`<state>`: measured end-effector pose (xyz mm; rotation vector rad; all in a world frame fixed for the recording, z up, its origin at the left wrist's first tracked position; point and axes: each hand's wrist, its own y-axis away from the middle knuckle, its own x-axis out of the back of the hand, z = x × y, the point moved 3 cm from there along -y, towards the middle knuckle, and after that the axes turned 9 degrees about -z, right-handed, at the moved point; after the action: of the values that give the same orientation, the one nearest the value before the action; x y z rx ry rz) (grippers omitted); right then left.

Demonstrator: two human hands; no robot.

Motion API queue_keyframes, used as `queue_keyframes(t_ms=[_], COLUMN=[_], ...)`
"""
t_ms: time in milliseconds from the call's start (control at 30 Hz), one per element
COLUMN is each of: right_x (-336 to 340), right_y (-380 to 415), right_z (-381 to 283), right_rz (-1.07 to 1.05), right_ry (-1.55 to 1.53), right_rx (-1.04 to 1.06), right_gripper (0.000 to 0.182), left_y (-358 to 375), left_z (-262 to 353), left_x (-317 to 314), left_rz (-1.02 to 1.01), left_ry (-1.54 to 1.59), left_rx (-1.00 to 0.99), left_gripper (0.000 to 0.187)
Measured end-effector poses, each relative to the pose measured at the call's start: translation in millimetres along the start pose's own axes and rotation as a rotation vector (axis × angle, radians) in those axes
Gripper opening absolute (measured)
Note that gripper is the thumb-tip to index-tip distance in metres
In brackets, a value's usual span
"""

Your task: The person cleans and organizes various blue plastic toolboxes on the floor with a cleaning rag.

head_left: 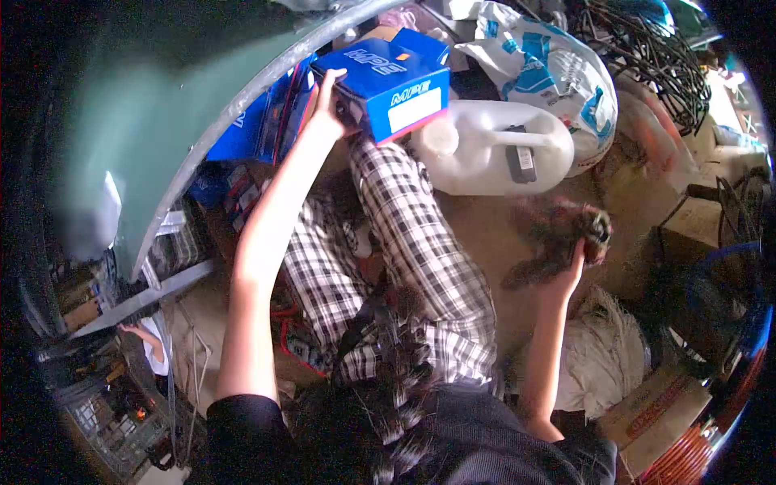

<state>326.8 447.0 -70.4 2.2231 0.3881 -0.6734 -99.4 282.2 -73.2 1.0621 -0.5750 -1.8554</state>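
Note:
My left hand (pixel 327 117) grips the left side of a blue box (pixel 380 79) marked MPE, with its thumb along the top edge. The box is over my knees, close to a translucent plastic jug (pixel 485 153) lying on its side. Off to the right, my right hand (pixel 568 279) is closed around a dark, reddish-brown object (pixel 594 230). That object is smeared by motion, and I cannot tell its kind. More blue packaging (pixel 252 121) stands left of my left hand.
A grey-green surface with a metal rim (pixel 182 105) curves along the left. A white and blue plastic bag (pixel 558 77) and tangled dark cables (pixel 655 69) fill the back right. A pale sack (pixel 602 356) and cardboard box (pixel 659 424) lie at right. Another person (pixel 152 343) shows far left.

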Motion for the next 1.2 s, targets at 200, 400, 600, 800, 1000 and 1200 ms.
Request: queue_keyframes(t_ms=[200,400,600,800,1000,1200], right_x=[24.7,9.7,-21.1,-76.1,-174.3,-207.0], right_y=[40.2,60.0,37.2,25.4,29.9,29.3], right_z=[13.6,16.1,20.5,28.0,83.2,162.7], right_rz=[0.143,0.16,0.06,-0.14,-0.262,-0.475], right_ry=[0.024,0.078,0.175,0.077,0.383,0.348], right_rx=[-0.01,-0.034,-0.018,-0.066,-0.098,-0.368], right_gripper=[0.051,0.051,0.049,0.054,0.066,0.078], left_y=[-140.6,-214.8,-122.5,123.1,217.3,181.3], left_z=[-32.2,-66.6,-51.5,-57.4,-114.1,-186.1], left_x=[-9.3,49.5,23.5,23.7,129.5,399.7], left_rz=[-0.077,0.511,0.315,-0.068,-0.135,0.825], left_ry=[0.192,0.186,-0.015,-1.526,-1.609,-1.648], left_rx=[-0.265,-0.175,-0.319,-0.598,-0.715,0.176], left_gripper=[0.056,0.09,0.052,0.061,0.046,0.084])
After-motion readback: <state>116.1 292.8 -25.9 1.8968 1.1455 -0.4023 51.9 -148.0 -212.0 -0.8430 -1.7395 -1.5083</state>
